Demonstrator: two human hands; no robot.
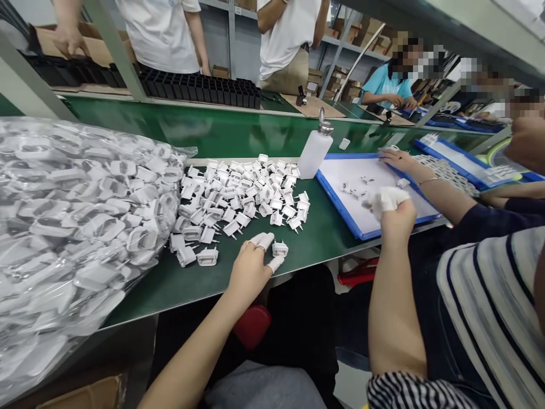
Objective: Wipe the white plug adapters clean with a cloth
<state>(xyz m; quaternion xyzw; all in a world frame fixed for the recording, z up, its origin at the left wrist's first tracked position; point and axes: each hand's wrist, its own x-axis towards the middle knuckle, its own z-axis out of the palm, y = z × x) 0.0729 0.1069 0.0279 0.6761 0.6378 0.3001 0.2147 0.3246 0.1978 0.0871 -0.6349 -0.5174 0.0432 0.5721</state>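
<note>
Near the front edge of the green table, my left hand has white covers on its fingertips. Its thumb and fingers pinch a small white plug housing. My right hand is closed on a crumpled white cloth over a blue-rimmed tray; a blurred shape beside the cloth is too unclear to name. A few small pieces lie in the tray. Beyond my left hand spreads a pile of white plug housings with pins.
A large clear bag of white parts fills the left side. A white pump bottle stands behind the tray. At right, another person's hand rests at the tray's far edge. Black boxes and people are across the table.
</note>
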